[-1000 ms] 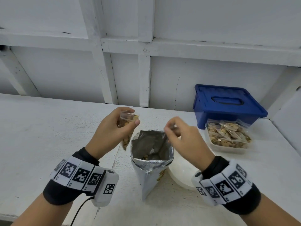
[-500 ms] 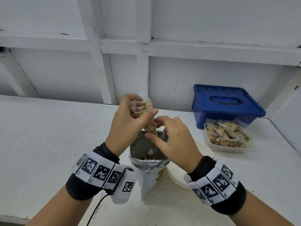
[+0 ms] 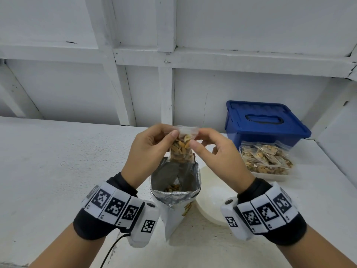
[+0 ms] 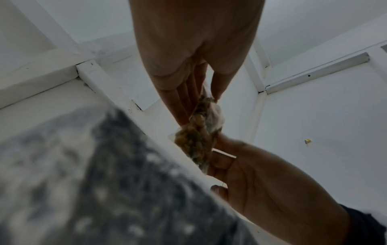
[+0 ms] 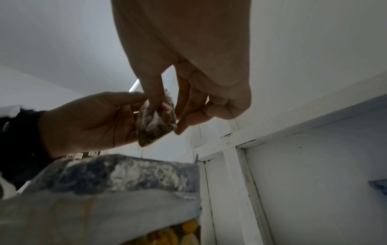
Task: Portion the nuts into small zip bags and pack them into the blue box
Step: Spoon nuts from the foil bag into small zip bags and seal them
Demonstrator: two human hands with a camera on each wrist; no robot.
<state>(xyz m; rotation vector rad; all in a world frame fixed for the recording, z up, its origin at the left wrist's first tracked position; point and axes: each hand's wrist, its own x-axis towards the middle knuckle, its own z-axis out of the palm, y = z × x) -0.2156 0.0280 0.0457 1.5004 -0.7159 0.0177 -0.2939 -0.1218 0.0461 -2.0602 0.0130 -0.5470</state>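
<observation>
- Since the earlier frames, the right hand (image 3: 218, 157) has left the foil pouch and risen to the top of the small zip bag (image 3: 182, 147); the left hand (image 3: 149, 151) has lifted that bag from beside the pouch to a position above its mouth.
- Left hand: thumb and fingers pinch the upper left corner of the small zip bag, with the remaining fingers behind the film. The left wrist view (image 4: 196, 49) shows the same pinch from below.
- Small zip bag: held upright between both hands, filled with nuts to just below its clear top strip; its lower edge hangs at the rear rim of the foil pouch mouth.
- Foil pouch (image 3: 174, 192): stands open on the white table (image 3: 48, 161), directly under the bag, between the two wrists. A small remainder of nuts (image 3: 172, 187) lies at its bottom.
- Right hand: thumb and forefinger pinch the upper right corner of the bag's top strip; the other fingers curl loosely below. The right wrist view (image 5: 188, 69) confirms fingertips on both faces of the bag.
- White bowl (image 3: 212, 198): sits on the table just right of the pouch, partly hidden by the right wrist.
- Clear tray (image 3: 270, 176): stands right of the bowl and holds a pile of filled zip bags (image 3: 264, 158).
- Blue box (image 3: 264, 122): stands behind the tray, touching it, against the white wall, with its lid on.
</observation>
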